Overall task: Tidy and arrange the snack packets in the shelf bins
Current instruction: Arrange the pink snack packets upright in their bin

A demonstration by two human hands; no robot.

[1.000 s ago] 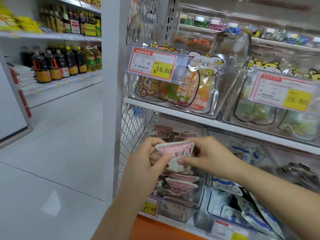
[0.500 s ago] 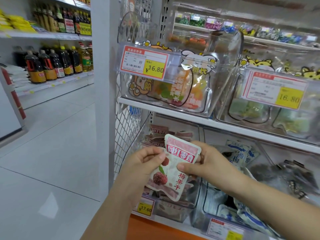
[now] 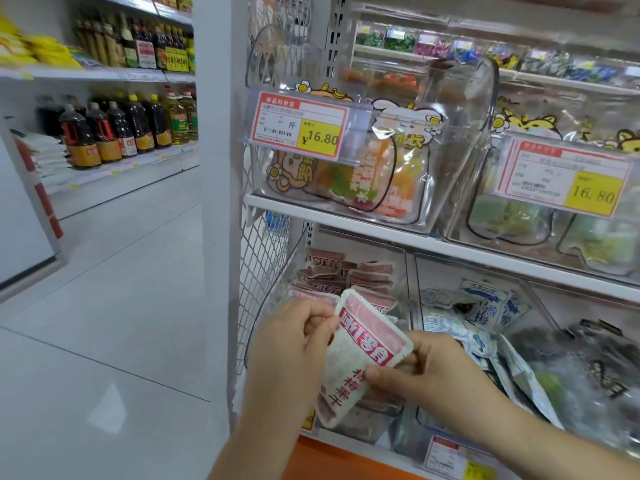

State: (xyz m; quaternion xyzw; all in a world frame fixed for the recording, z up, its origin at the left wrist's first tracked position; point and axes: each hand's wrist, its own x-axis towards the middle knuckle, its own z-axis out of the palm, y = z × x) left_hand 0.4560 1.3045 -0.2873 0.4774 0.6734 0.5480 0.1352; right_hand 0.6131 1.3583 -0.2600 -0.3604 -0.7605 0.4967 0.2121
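Shop shelf bin (image 3: 360, 424), both hands' grip (image 3: 294, 344) (image 3: 429, 372) pinching pink packet (image 3: 356, 358)

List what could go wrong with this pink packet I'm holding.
The pink packet is only pinched at its edges by the left hand and right hand, in front of the bin; it might slip to the floor. The pink stack in the bin lies uneven, so pushing it in may disarrange it.

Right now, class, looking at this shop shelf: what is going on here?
A person holds one pink-and-white snack packet with both hands. The left hand pinches its left edge, the right hand its right side. The packet is tilted, not yet in the clear bin behind it, where matching packets lie stacked.
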